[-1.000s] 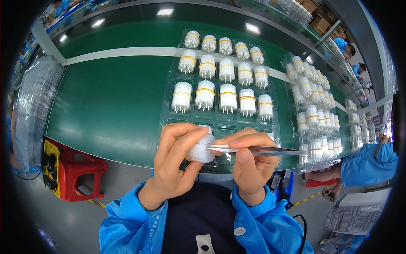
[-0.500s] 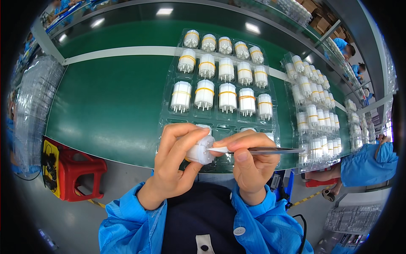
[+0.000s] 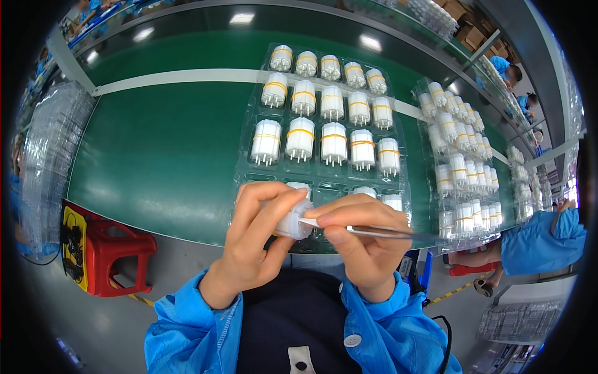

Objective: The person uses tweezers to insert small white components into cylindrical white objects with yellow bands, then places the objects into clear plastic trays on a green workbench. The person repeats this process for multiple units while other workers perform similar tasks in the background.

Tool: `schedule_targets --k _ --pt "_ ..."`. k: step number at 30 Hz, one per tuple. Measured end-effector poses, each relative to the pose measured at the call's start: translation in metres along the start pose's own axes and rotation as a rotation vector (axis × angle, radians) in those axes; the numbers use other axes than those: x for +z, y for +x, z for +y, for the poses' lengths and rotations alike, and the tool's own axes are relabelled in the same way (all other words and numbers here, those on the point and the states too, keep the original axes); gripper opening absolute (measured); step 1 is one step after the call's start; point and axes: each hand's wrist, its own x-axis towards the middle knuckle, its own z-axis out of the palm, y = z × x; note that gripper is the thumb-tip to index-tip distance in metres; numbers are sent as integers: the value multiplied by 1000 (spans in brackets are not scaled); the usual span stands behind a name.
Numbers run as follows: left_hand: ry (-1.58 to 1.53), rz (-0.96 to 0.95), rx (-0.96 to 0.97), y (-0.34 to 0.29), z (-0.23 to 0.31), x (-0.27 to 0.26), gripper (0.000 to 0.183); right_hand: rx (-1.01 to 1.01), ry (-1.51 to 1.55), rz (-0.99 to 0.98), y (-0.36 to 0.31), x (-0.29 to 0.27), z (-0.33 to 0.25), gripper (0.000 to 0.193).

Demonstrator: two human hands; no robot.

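My left hand is closed round a white cylindrical plastic part, tilted so that one end faces right. My right hand is closed too, pinching a small white pointed piece between thumb and fingertips. The tip of that piece touches the end of the plastic part. A slim metal tool also lies in the right hand and sticks out to the right, its far end blurred; its exact kind cannot be made out. Just beyond both hands is a clear tray of white cylinders with pins, most with yellow bands.
More filled trays stand to the right on the green table. Stacked clear trays are at the left edge. A red stool stands below left. A co-worker in a blue sleeve sits at right.
My right hand has shifted slightly left, and its fingertips are nearer the plastic part. The metal tool has tilted and slid within that hand. My left hand has barely moved.
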Motion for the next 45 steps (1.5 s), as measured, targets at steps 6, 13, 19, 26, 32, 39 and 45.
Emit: schedule_targets --k 6,13,19,26,32,39,45 --pt "-163 -17 -86 -2 3 -4 60 -56 96 47 1 -4 12 13" --pt "-280 -62 -134 -3 1 -5 56 -63 164 34 1 -6 14 14" --pt "-308 -68 -139 -3 0 -5 55 -56 146 34 0 -6 16 14" --pt "-274 -100 -84 -4 -4 -6 50 13 221 90 -3 -3 17 13" --pt "-182 -63 -48 -2 -4 -4 58 -93 -127 -76 7 -7 4 13" --pt "-378 -80 -120 1 1 -13 54 66 324 132 3 -7 11 13" --pt "-436 -111 -147 1 0 -12 53 22 163 34 2 -10 10 15"
